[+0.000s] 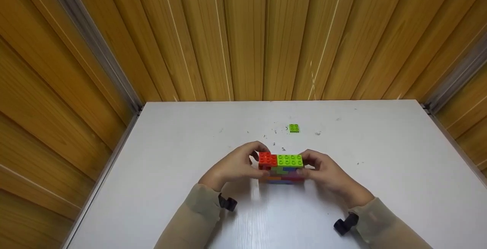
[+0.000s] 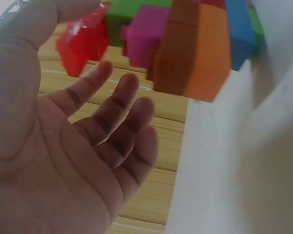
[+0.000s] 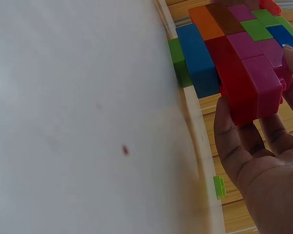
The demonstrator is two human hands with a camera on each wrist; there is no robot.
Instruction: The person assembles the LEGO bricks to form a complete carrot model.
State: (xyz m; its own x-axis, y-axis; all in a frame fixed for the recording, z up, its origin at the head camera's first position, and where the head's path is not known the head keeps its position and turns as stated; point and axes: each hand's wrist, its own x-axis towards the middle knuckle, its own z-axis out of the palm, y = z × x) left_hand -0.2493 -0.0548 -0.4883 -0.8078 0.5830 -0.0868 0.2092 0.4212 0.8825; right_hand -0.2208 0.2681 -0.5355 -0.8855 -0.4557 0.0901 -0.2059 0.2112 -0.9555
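A block structure [image 1: 290, 160] of stacked toy building bricks stands between both hands, close over the white table. Lime and red bricks top it; orange, brown, magenta, blue and green ones show lower down. The left hand [image 1: 240, 163] holds its left end, thumb across the front and index finger behind, around a red brick [image 2: 83, 46] that juts out there. Its other fingers [image 2: 129, 126] curl loosely, away from the bricks. At the opposite end, the right hand [image 1: 329, 171] grips the structure, thumb on the near face and fingertips around the magenta and dark red bricks [image 3: 239, 83].
A small lime brick [image 1: 294, 128] lies alone on the white table [image 1: 182, 135] beyond the structure. Dark specks are scattered around it. Wood-patterned panels [image 1: 243, 40] enclose the back and sides. Each wrist wears a black camera mount [image 1: 344, 224].
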